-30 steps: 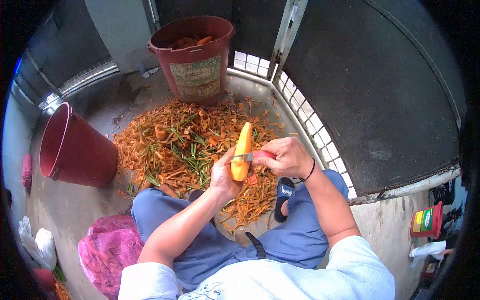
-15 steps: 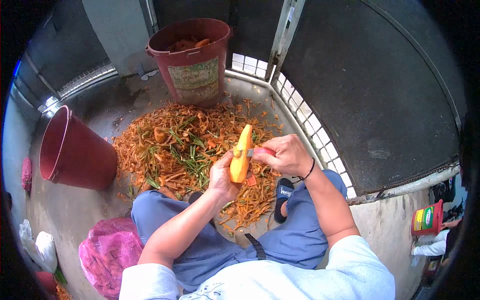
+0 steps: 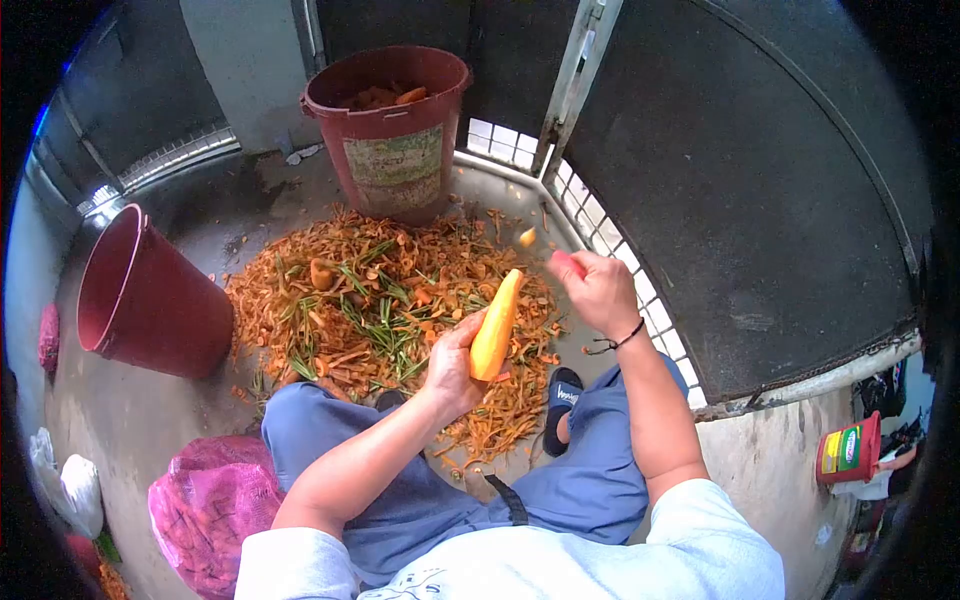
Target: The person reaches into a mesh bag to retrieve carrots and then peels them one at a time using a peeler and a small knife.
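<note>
My left hand [image 3: 455, 368] is wrapped round the thick lower end of a peeled, orange-yellow carrot [image 3: 497, 325], which points up and away. To its right, my raised right hand [image 3: 605, 295] is closed on the red handle of a knife [image 3: 567, 265]; the blade does not show clearly. A small carrot piece [image 3: 527, 238] is in the air just beyond the carrot's tip. Below both hands spreads a heap of carrot peelings [image 3: 350, 285], mixed with green stalks and carrot ends.
A dark red bucket with carrots [image 3: 395, 165] stands behind the heap. Another dark red bucket [image 3: 165, 300] leans at the left. A pink mesh sack of carrots [image 3: 215, 510] lies by my left knee. Dark panels [image 3: 770, 200] rise at the right; a red container [image 3: 850, 448] is beyond, near a person's arm.
My right hand has pulled the knife away from the carrot, to the right and up. A small piece has come off the carrot's side. My left hand has moved slightly right, tilting the carrot.
</note>
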### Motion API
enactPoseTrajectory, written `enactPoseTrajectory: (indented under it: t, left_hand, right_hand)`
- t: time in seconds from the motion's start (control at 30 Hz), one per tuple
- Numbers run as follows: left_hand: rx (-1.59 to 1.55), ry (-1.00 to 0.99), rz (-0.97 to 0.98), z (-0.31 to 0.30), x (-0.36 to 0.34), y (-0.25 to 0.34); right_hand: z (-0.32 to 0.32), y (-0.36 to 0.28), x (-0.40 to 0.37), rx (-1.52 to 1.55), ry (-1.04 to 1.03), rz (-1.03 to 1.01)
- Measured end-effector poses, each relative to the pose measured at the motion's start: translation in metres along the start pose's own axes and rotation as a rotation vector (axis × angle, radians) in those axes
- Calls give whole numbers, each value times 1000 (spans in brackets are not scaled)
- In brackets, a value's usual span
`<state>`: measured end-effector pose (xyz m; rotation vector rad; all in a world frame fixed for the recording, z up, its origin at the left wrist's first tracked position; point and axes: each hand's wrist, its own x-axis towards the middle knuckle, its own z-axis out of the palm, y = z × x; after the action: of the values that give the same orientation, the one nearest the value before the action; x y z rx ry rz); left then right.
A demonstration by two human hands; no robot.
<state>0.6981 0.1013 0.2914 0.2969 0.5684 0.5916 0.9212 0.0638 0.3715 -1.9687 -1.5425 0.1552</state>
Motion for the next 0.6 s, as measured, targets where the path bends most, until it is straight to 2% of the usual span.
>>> enactPoseTrajectory:
  t: [0.03, 0.07, 0.1, 0.13, 0.17, 0.2, 0.27, 0.3, 0.37, 0.43, 0.53, 0.6]
  left_hand:
    - [-4, -8, -8, 0, -1, -1]
    - [-5, -7, -7, 0, 1, -2]
    - [-28, 31, 3, 0, 4, -3]
    - [-51, 70, 13, -2, 7, -4]
    - [-53, 71, 13, -5, 8, -5]
    - [-47, 48, 13, -9, 10, -6]
    - [-37, 26, 11, -10, 12, -6]
    - [-32, 52, 10, -10, 13, -7]
    - [-24, 76, -4, -6, 10, -10]
    - [16, 72, -54, 0, 2, -7]
    - [-33, 50, -58, -2, 2, -7]
    - [-71, 74, -46, -6, 2, -5]
  right_hand:
    - [2, 6, 4, -16, 57, 127]
    - [5, 16, 8, -40, -17, 233]
    - [9, 14, 6, -39, -19, 232]
    - [17, 8, 1, 54, -30, 147]
    - [24, 2, -5, 147, -41, 63]
    - [29, -8, -13, 147, -42, 62]
    - [34, -25, -25, 153, -200, -106]
    - [34, -23, -22, 156, -199, -98]
    - [30, -17, -8, 88, -129, 98]
    - [24, 8, 9, 47, 72, 175]
    - [18, 35, 19, -81, 115, 216]
    - [19, 37, 15, 149, 35, 138]
